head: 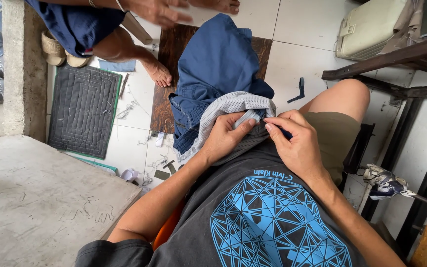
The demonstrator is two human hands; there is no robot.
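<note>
Your left hand point(225, 134): pinched on grey mesh lining point(228, 106) of blue shorts point(213, 64), lying on your lap. Your right hand point(297, 141): closed on small dark tool point(286, 132) at the seam. Step, judged: picking stitches; needs steady tension. Beyond: another person's hand point(156, 11), floor mat point(85, 111)

Shorts point(213, 64) lying on the lap, reaching out onto the floor point(297, 59); mat point(84, 111) lying left of them, suitcase point(369, 27) sitting far right, another person's foot point(158, 73) resting between mat and shorts.
</note>
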